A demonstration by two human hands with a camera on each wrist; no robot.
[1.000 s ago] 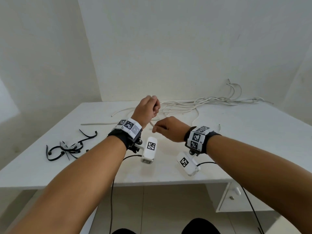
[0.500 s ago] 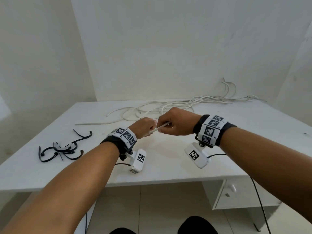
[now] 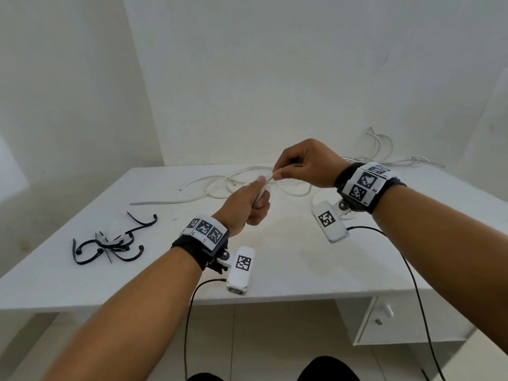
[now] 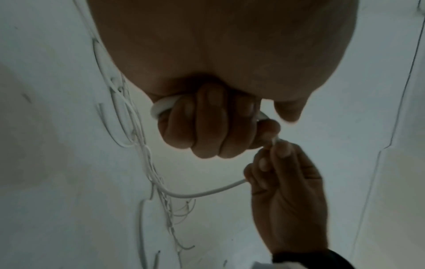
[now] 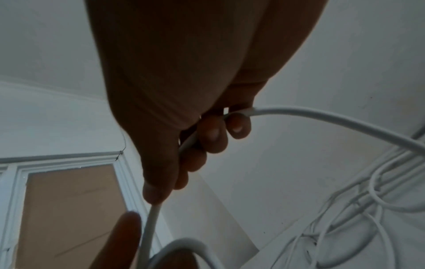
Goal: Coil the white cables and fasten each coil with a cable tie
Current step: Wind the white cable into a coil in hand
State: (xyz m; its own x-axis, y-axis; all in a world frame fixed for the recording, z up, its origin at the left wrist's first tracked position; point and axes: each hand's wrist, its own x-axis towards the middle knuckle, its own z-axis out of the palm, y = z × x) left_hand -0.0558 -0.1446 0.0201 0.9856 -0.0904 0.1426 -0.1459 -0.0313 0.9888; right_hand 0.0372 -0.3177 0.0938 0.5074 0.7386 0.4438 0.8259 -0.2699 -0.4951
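Note:
Over the middle of the white table (image 3: 288, 265) my left hand (image 3: 248, 203) is curled into a fist round a white cable (image 4: 162, 106), which loops out of both sides of the fist. Just above and to its right, my right hand (image 3: 299, 167) pinches the same cable (image 5: 299, 113) between thumb and fingers; the cable (image 4: 202, 194) sags from it down toward the pile. More loose white cables (image 3: 242, 182) sprawl along the table's far edge by the wall. Several black cable ties (image 3: 110, 243) lie in a heap at the left of the table.
White walls close the table in at the back and on the left. A white drawer unit (image 3: 406, 323) stands under the table's right end. Thin black leads (image 3: 412, 273) hang from the wrist cameras over the front edge.
The right hand has risen and moved right, drawing cable out from the left fist. The left hand has stayed near the table's middle, still gripping the cable.

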